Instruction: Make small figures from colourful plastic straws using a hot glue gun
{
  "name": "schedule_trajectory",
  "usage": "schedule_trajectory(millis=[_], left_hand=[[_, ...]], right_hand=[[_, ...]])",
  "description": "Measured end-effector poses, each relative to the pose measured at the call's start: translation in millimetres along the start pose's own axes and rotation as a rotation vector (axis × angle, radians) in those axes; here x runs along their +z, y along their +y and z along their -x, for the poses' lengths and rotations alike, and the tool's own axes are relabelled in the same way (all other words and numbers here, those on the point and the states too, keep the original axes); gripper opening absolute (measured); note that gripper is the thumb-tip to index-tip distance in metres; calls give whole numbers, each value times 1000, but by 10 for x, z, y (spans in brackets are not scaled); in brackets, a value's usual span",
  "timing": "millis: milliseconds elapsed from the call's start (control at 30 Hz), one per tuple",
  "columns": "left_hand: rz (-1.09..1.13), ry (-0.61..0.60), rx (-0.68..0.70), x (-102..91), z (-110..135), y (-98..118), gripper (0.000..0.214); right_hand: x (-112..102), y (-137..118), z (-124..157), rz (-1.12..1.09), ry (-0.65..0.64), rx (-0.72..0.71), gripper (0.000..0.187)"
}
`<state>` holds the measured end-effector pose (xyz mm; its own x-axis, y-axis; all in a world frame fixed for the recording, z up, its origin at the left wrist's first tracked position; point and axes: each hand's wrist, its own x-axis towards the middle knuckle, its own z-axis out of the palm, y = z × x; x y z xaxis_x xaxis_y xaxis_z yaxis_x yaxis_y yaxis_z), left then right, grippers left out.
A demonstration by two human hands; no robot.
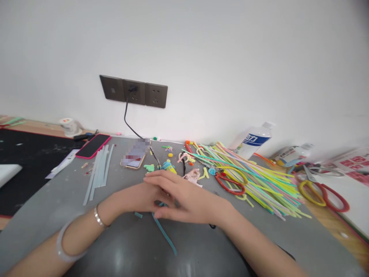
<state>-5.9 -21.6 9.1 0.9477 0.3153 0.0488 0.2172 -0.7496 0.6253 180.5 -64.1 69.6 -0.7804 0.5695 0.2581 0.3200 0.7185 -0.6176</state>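
Observation:
My left hand and my right hand meet over the middle of the grey table, the right partly covering the left. A blue pipe cleaner trails down toward me from between them. Bits of blue show in the gap between thumbs and fingers, and the left fingertips are mostly hidden. Both hands appear closed around this blue piece. A short blue offcut lies just below my left hand. Beyond my fingers sit a blue and yellow figure, a green piece and a pale pink crumpled piece.
Many coloured pipe cleaners spread at right, with red-and-yellow-handled scissors on them. More scissors lie farther right. A tilted bottle leans on the wall. Glue sticks, a pink-cased phone and another phone lie left.

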Motion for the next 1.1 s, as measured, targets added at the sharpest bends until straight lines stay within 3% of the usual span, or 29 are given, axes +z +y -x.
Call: schedule_trajectory(millis=[67, 167, 333, 533, 767, 1100], left_hand=[[-48, 21, -42, 27, 19, -7, 32], [-62, 7, -56, 35, 46, 11, 42], [-4, -21, -108, -10, 65, 57, 41], [17, -101, -158, -25, 43, 35, 44], [-30, -108, -115, -1, 55, 2, 43], [6, 12, -35, 3, 46, 23, 44]], right_hand=[[101, 26, -35, -45, -7, -12, 42], [198, 79, -63, -40, -7, -19, 41], [287, 210, -94, 137, -41, -58, 41], [288, 271, -91, 133, -44, -74, 40], [284, 277, -81, 71, -39, -78, 39], [284, 236, -76, 57, -27, -57, 39]])
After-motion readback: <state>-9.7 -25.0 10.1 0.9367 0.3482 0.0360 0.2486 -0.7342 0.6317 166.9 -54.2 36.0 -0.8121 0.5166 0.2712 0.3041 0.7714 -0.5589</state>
